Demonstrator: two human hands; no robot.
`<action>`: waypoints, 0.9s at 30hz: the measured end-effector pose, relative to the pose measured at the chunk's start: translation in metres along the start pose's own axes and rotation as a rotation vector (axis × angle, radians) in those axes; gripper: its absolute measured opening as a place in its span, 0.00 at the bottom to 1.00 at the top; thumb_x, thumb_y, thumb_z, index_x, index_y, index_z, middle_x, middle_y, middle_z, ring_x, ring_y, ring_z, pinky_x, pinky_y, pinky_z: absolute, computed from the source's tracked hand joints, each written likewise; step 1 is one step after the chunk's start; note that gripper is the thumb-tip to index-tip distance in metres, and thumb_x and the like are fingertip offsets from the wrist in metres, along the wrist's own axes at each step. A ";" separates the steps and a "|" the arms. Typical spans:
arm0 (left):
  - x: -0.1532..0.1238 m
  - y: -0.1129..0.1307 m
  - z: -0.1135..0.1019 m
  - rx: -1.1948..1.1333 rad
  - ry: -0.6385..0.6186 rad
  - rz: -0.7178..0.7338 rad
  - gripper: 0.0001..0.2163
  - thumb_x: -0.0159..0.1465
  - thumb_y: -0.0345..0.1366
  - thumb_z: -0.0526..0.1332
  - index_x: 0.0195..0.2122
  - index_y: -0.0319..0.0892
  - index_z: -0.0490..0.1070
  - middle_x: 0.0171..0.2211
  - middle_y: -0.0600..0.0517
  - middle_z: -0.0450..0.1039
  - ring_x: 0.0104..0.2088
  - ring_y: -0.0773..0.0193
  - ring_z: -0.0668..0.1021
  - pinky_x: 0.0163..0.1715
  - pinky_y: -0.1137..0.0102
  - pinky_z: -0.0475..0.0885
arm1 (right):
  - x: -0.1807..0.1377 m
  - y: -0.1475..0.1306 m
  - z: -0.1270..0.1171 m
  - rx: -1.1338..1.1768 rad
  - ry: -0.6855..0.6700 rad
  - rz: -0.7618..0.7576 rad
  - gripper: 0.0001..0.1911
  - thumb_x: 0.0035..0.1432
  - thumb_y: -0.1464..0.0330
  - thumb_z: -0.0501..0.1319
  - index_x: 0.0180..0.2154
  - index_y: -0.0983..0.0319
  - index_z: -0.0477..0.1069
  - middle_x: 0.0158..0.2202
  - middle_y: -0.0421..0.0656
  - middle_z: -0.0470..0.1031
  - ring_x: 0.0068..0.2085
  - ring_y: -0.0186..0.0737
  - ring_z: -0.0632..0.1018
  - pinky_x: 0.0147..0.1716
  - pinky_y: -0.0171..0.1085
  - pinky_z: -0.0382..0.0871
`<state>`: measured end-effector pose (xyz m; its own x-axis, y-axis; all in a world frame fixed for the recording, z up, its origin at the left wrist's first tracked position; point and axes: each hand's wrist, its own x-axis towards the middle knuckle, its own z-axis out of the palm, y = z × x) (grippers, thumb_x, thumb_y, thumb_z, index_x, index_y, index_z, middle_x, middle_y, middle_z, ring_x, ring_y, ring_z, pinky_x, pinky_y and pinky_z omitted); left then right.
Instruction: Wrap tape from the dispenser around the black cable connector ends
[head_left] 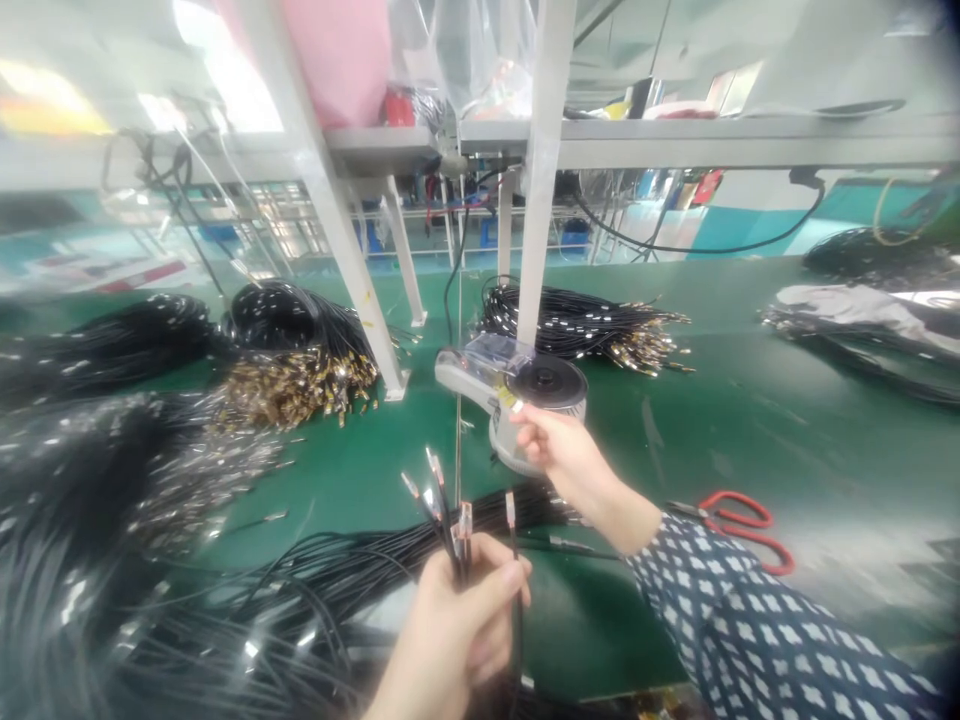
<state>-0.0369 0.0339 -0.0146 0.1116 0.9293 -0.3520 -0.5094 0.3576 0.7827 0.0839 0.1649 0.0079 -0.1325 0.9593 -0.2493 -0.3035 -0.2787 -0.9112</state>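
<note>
Several black cables (454,530) stand up out of my left hand (469,615), which is closed around them. Their pale, metallic-looking ends point upward, and one cable (512,520) sits apart from the rest, between thumb and fingers. My right hand (555,450) reaches forward with its fingers pinched at a small yellow-and-white piece (510,398), perhaps a label. This piece is at the front of a grey rounded device (469,378) with a black round disc (547,380) on top. Just beneath the right hand runs a bundle of black cables (375,555).
Red-handled scissors (750,525) lie by my right forearm on the green tabletop (652,430). Cable bundles (577,325) lie behind the device, with more coils and gold-tipped ends (300,385) at left. White shelf posts (544,180) rise from the table. A pale cloth (855,310) rests at far right.
</note>
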 end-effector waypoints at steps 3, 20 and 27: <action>0.002 -0.001 -0.003 -0.016 -0.012 -0.021 0.14 0.51 0.39 0.71 0.23 0.38 0.67 0.20 0.53 0.71 0.09 0.83 0.53 0.09 0.80 0.46 | -0.008 0.002 -0.004 -0.007 -0.025 -0.103 0.12 0.53 0.61 0.65 0.29 0.65 0.77 0.18 0.40 0.75 0.17 0.27 0.68 0.18 0.28 0.61; 0.002 0.001 -0.005 -0.026 -0.022 -0.032 0.14 0.52 0.39 0.71 0.23 0.38 0.67 0.20 0.53 0.71 0.10 0.83 0.53 0.09 0.79 0.46 | -0.018 -0.002 -0.009 -0.020 -0.082 -0.121 0.14 0.58 0.59 0.61 0.41 0.57 0.78 0.53 0.44 0.75 0.38 0.36 0.79 0.26 0.30 0.63; 0.002 0.004 -0.003 -0.018 -0.008 0.007 0.11 0.56 0.39 0.68 0.27 0.39 0.67 0.25 0.51 0.75 0.09 0.84 0.54 0.09 0.80 0.47 | -0.055 -0.019 -0.037 -0.361 -0.279 -0.183 0.25 0.60 0.50 0.56 0.32 0.63 0.81 0.34 0.48 0.82 0.31 0.38 0.79 0.27 0.33 0.63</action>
<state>-0.0415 0.0369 -0.0142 0.1148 0.9324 -0.3428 -0.5255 0.3498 0.7755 0.1318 0.1191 0.0273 -0.3703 0.9286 -0.0216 -0.0057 -0.0255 -0.9997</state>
